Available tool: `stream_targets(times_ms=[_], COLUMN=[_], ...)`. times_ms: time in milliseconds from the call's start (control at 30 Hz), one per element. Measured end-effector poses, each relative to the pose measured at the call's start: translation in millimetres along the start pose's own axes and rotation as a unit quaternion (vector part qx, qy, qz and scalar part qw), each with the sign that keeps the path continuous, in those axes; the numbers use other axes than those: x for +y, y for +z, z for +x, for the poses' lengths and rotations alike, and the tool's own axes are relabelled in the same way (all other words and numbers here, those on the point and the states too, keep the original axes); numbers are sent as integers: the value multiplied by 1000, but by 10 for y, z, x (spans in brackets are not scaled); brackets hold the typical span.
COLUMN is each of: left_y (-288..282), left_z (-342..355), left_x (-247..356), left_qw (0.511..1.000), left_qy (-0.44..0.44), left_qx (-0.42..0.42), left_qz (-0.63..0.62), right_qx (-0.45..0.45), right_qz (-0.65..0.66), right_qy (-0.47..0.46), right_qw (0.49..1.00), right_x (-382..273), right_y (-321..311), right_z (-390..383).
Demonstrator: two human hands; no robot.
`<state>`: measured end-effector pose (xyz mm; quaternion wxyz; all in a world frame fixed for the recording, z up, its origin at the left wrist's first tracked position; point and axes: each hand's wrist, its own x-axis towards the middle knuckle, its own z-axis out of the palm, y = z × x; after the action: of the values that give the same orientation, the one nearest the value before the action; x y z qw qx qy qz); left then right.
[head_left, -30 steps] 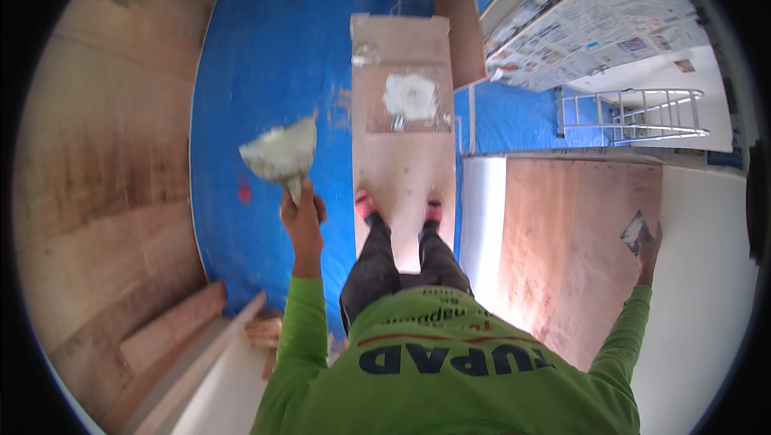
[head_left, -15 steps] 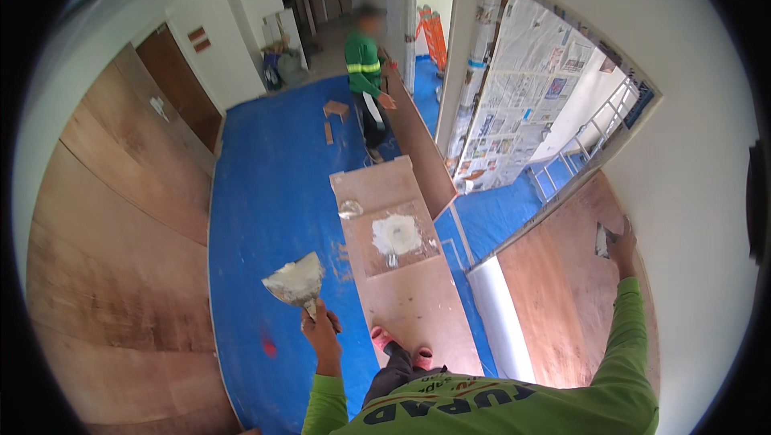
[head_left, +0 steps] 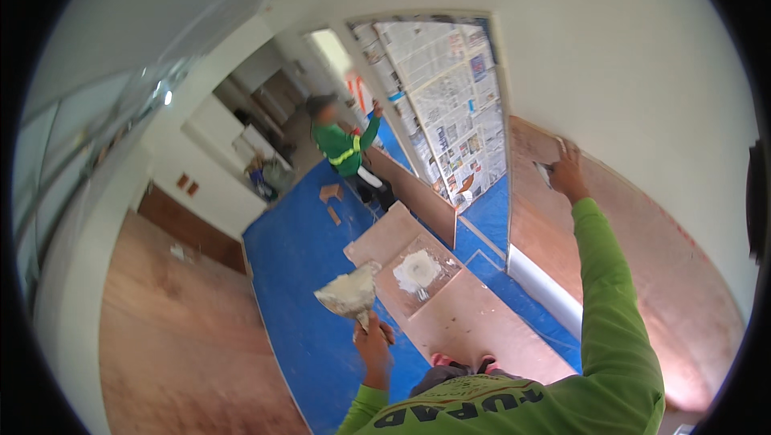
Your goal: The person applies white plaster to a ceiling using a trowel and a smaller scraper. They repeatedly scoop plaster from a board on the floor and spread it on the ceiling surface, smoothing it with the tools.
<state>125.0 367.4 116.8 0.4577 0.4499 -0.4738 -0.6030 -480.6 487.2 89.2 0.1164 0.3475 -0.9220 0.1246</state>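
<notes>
My left hand (head_left: pixel 374 349) is closed round the handle of a wide putty knife (head_left: pixel 364 318), raised over the platform's left edge. A thick heap of whitish putty (head_left: pixel 350 290) covers its blade. At the right, my right hand (head_left: pixel 569 175) is stretched up to the brown plywood panel (head_left: pixel 650 254) on the wall. It grips a smaller putty knife (head_left: pixel 544 170), its blade at the panel near the upper edge; the fingers partly hide it. Below, a square board (head_left: pixel 411 306) with a spread of white putty (head_left: pixel 419 271) lies on the plywood platform (head_left: pixel 482 334).
My feet (head_left: pixel 487 363) in pink footwear stand on the platform, above blue floor sheeting (head_left: pixel 293 290). A co-worker in green (head_left: pixel 345 150) stands beyond its far end. Newspaper sheets (head_left: pixel 442 98) cover an opening ahead; a white roll (head_left: pixel 546 289) lies below the panel.
My view has turned right and tilted. My right hand has moved along the panel with the small putty knife. The loaded knife stays in my left hand. The co-worker has raised an arm.
</notes>
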Motion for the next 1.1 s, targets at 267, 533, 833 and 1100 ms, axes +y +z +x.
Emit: stream_targets(times_ms=[267, 533, 833, 1100], left_y=[-68, -129, -10, 151], left_z=[-337, -52, 742, 2059], left_x=[186, 84, -149, -481], left_qw=[999, 996, 991, 987], left_qy=[-15, -64, -116, -139], left_qx=[-50, -55, -68, -83], left_qz=[13, 18, 16, 13], right_qx=[37, 51, 12, 8], right_qz=[52, 15, -17, -69], right_qy=[5, 8, 35, 73], right_qw=[998, 999, 999, 995], right_x=[-301, -414, -439, -497], right_y=[-447, -517, -494, -171], right_z=[-321, -339, -264, 77])
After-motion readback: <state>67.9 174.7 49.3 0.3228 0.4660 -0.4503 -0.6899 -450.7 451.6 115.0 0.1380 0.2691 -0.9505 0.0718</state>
